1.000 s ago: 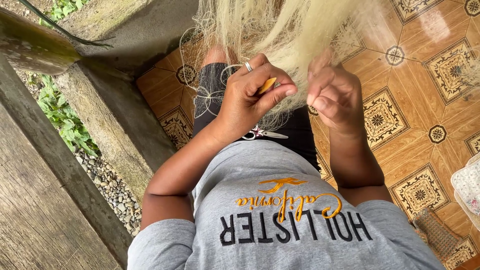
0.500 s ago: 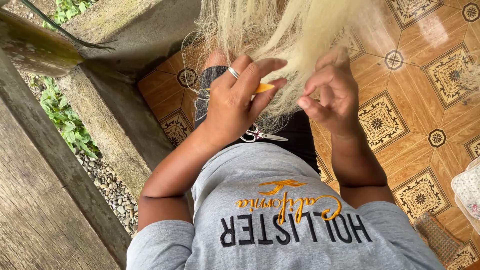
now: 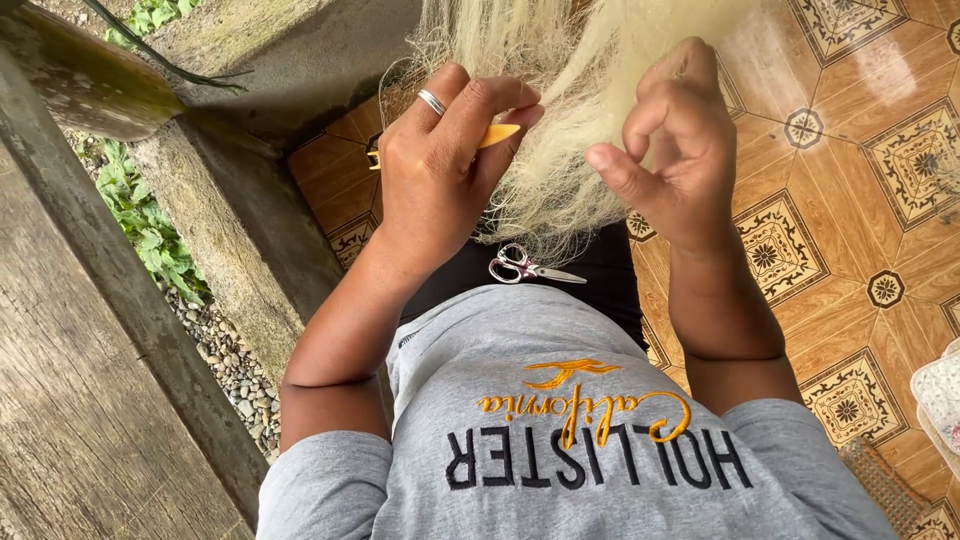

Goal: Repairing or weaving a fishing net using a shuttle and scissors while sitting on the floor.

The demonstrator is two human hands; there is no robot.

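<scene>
My left hand (image 3: 440,170), with a ring on one finger, is closed around a thin yellow tool (image 3: 497,134) whose tip pokes out by the thumb. It rests against a hanging bundle of pale blond fibre (image 3: 560,90). My right hand (image 3: 665,140) is up beside the bundle, its fingers curled and pinching fine strands of the fibre. A small pair of silver scissors (image 3: 525,267) lies on my lap, on the dark cloth below the fibre ends.
Patterned orange floor tiles (image 3: 860,200) lie to the right. A concrete ledge (image 3: 230,230) and weathered wooden planks (image 3: 80,380) run along the left, with gravel (image 3: 235,365) and green plants (image 3: 140,215) between them. A pale woven object (image 3: 940,395) sits at the right edge.
Both hands have risen slightly along the fibre bundle. The right hand's fingers have shifted on the strands. The scissors have stayed on my lap.
</scene>
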